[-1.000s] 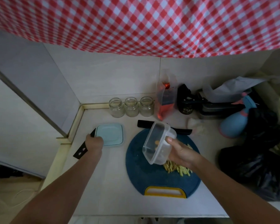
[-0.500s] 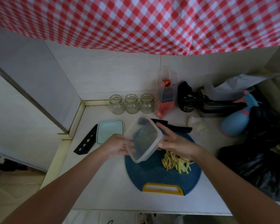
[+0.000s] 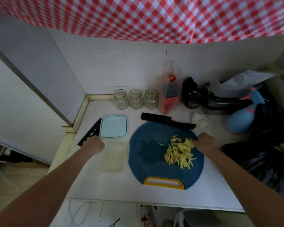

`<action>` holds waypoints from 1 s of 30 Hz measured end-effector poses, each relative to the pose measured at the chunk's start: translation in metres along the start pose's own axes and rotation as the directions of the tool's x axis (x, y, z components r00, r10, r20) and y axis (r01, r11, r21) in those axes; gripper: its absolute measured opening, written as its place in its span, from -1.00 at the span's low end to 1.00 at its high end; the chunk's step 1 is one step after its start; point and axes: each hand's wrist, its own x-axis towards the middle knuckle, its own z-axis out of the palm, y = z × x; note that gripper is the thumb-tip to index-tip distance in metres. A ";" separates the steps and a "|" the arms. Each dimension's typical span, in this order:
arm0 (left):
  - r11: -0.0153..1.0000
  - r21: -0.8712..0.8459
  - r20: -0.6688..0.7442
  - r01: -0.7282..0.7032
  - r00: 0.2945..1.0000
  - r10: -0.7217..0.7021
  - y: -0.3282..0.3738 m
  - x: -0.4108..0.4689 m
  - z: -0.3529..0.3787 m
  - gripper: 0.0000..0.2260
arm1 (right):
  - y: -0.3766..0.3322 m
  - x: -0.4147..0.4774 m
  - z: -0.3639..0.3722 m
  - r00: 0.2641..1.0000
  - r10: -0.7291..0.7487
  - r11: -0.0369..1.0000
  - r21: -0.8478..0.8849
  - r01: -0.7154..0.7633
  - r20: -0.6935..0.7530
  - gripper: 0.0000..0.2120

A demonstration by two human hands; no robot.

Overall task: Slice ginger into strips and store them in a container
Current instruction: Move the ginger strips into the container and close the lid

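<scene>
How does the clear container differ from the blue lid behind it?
The container is clear and almost colourless; the lid is opaque pale blue with a darker rim. The container is a deeper open tub; the lid is flat. The container sits nearer you, right beside the cutting board; the lid lies farther back. Both are squarish with rounded corners and rest on the counter left of the cutting board.

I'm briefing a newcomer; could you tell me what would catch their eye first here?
Yellow ginger strips lie piled on the right side of the blue cutting board, with the right hand at their far edge. Left of the board, the left hand is at a clear container on the counter. A red checked cloth hangs overhead.
</scene>
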 end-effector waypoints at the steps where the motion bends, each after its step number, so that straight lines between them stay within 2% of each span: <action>1: 1.000 -0.005 -0.016 -0.006 1.000 0.006 0.005 -0.005 -0.003 -0.75 | 0.002 -0.002 0.001 1.000 0.005 1.000 -0.004 -0.005 0.005 -0.53; 3: 0.998 -0.016 -0.061 -0.059 0.996 0.058 0.020 -0.014 -0.007 -0.81 | 0.004 -0.005 0.002 1.000 -0.023 1.000 -0.019 0.023 0.000 -0.54; 6: 0.971 -0.096 -0.154 -0.220 0.967 0.204 0.049 -0.019 -0.007 -0.65 | 0.001 -0.009 -0.004 0.999 -0.031 0.999 -0.017 0.030 -0.036 -0.64; 8: 0.944 -0.155 -0.127 -0.293 0.953 0.275 0.073 -0.019 -0.006 -0.62 | 0.002 -0.007 -0.009 0.999 0.027 1.000 0.002 -0.027 -0.027 -0.70; 10: 0.945 -0.203 -0.017 -0.256 0.966 0.258 0.096 -0.016 -0.002 -0.68 | 0.005 -0.006 -0.012 0.996 0.083 0.997 -0.011 -0.082 0.034 -0.74; 12: 0.948 -0.272 0.093 -0.169 0.975 0.200 0.114 -0.012 0.003 -0.83 | 0.007 -0.005 -0.013 0.991 0.107 0.994 -0.021 -0.106 0.075 -0.70; 13: 0.948 -0.290 0.127 -0.133 0.976 0.176 0.119 -0.008 0.006 -0.82 | 0.006 -0.005 -0.013 0.988 0.129 0.992 -0.006 -0.129 0.086 -0.70; 19: 0.963 -0.264 0.226 -0.046 0.968 0.108 0.135 0.010 0.010 -0.85 | 0.020 -0.006 -0.008 0.945 0.271 0.930 0.201 -0.306 0.184 -0.76; 22: 0.890 -0.449 0.356 0.071 0.929 0.106 0.139 0.019 0.013 -0.86 | 0.032 -0.005 -0.001 0.964 0.254 0.922 0.279 -0.267 0.083 -0.70; 24: 0.831 -0.532 0.436 0.161 0.893 0.106 0.141 0.020 0.013 -0.77 | 0.028 -0.007 0.002 0.957 0.264 0.902 0.322 -0.289 0.119 -0.66; 25: 0.806 -0.564 0.450 0.180 0.885 0.117 0.141 0.017 0.012 -0.77 | 0.028 -0.006 0.002 0.948 0.273 0.914 0.264 -0.309 0.164 -0.63; 26: 0.791 -0.584 0.452 0.183 0.882 0.130 0.140 0.016 0.011 -0.76 | 0.031 -0.008 0.004 0.970 0.200 0.976 0.061 -0.210 0.138 -0.63; 27: 0.775 -0.605 0.450 0.184 0.882 0.142 0.139 0.016 0.010 -0.76 | 0.030 -0.012 0.002 0.981 0.165 0.983 -0.100 -0.155 0.105 -0.65; 28: 0.772 -0.609 0.457 0.182 0.876 0.153 0.137 0.017 0.011 -0.75 | 0.033 -0.009 0.001 0.981 0.159 0.982 -0.124 -0.145 0.114 -0.70; 29: 0.769 -0.614 0.464 0.180 0.870 0.167 0.136 0.018 0.013 -0.74 | 0.037 -0.006 -0.003 0.972 0.177 0.983 -0.067 -0.168 0.155 -0.75; 30: 0.759 -0.626 0.464 0.179 0.868 0.178 0.135 0.018 0.013 -0.73 | 0.038 -0.006 -0.004 0.972 0.193 0.976 0.077 -0.205 0.134 -0.80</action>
